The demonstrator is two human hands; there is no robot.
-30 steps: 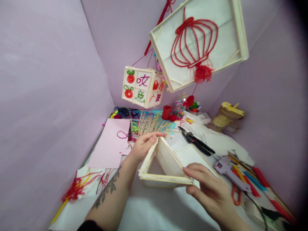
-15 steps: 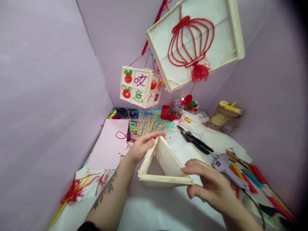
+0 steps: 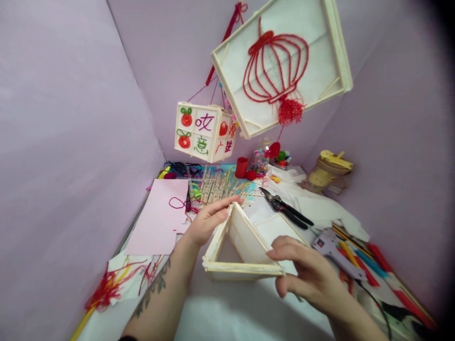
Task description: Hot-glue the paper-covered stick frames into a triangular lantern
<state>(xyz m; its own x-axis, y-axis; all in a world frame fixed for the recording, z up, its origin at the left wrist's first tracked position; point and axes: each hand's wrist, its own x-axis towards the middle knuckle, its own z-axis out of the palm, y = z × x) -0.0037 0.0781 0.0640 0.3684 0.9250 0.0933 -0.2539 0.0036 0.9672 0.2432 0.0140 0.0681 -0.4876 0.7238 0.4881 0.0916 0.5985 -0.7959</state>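
Observation:
A triangular wooden-stick frame with white paper walls (image 3: 245, 271) stands in front of me, its hollow inside showing from above. My left hand (image 3: 209, 220) holds its far corner, with the fingers stretched along the back and the thumb on the left side. At the near right corner, my right hand (image 3: 302, 267) has its fingertips on the top edge and its thumb lower down, the corner between them. Partly hidden behind the frame and my right hand lies a flat white stick-edged panel (image 3: 273, 229).
Two lanterns hang ahead: a square one (image 3: 204, 132) and a larger one with a red design (image 3: 316, 61). Pruning shears (image 3: 287, 208), a glue gun (image 3: 337, 253) and its cord lie right. Pink paper (image 3: 159, 218) and red yarn (image 3: 103, 289) lie left, loose sticks (image 3: 216, 184) behind.
The view has shifted slightly, so the lanterns sit a little lower and further left. Both hands keep their places on the triangular frame.

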